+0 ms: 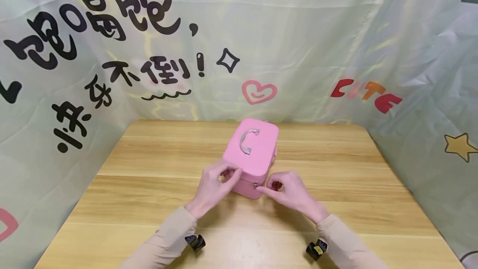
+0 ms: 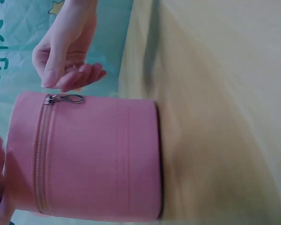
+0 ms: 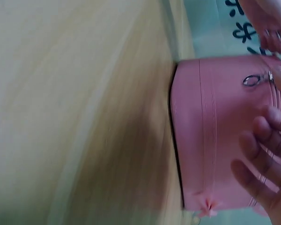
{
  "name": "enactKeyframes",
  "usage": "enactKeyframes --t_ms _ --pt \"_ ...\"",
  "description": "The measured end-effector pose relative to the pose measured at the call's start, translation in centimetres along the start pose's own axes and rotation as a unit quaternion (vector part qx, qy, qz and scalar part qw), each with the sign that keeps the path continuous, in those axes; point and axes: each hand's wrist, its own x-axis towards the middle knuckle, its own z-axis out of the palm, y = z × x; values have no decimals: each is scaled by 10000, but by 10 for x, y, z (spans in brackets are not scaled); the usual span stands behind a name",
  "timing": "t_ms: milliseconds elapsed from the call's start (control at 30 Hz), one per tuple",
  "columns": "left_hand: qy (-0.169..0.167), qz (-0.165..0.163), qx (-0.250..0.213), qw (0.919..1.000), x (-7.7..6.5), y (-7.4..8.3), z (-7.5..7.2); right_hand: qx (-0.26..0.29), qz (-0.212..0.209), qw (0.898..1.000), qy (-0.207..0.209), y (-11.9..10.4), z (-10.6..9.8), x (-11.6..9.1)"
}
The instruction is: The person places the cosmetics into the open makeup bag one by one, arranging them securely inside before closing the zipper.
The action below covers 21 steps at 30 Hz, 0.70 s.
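A pink zippered case (image 1: 261,152) stands on the wooden table, its lid down and a silver handle (image 1: 244,141) on top. My left hand (image 1: 216,184) rests its bent fingers and thumb at the lid's near left corner. The right hand (image 1: 289,192) is at the near right corner, thumb tip right by the zipper slider (image 2: 49,99). From that slider hangs a metal pull ring (image 3: 252,80). In the right wrist view the other right fingers (image 3: 257,180) are spread and loosely bent, with nothing between them. The case's far side is hidden.
The wooden table (image 1: 157,169) extends around the case on all sides. Behind and beside it hangs a pale printed cloth (image 1: 298,45) with letters and drawings. A small pink bow-like piece (image 3: 207,205) is attached low on the case's side. Each wrist wears a small black camera (image 1: 316,249).
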Motion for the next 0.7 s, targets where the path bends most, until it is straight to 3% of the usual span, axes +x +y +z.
enactKeyframes --t_ms 100,200,333,433,567,700 --pt "585 -320 380 9971 5 1 -1 -651 69 9978 -37 -7 3 1" --pt "747 -1020 668 9897 10 3 -2 -1132 174 9934 -46 -15 4 2" --pt "492 -1937 590 9780 12 2 -4 -1395 291 9898 29 -21 7 4" --pt "117 -2397 403 9699 13 2 -5 -1485 400 9881 81 -23 9 4" --pt "-331 -2735 224 9611 15 2 -5 -1507 505 9872 85 -24 10 3" --pt "-435 -2865 198 9569 16 2 -5 -1399 355 9895 68 -22 10 2"
